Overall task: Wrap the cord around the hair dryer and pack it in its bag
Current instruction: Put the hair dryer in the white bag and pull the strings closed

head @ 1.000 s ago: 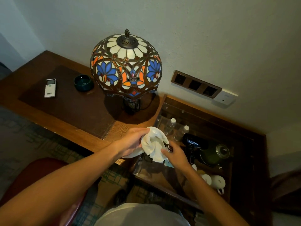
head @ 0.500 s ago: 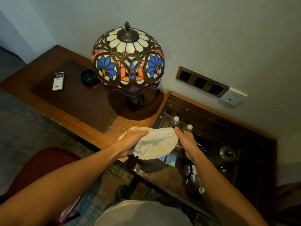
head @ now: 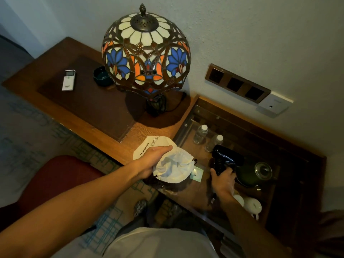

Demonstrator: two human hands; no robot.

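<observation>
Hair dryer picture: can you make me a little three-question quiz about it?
1. True or false: the black plastic hair dryer is inside the white cloth drawstring bag.
2. Which hand holds the bag? A left B right
3. Fill in: beside the stained-glass dome lamp lies a white ____.

Key: 1 false, the right hand grips it outside. 2 A, the left hand. 3 remote control.

On the white bag (head: 149, 148) your left hand (head: 150, 162) grips, you can read "UNISKIN" in dark capitals, with smaller lines beside it that look like "bridged" and another partly covered word. The remote control (head: 68, 80) carries print too small to read.
</observation>
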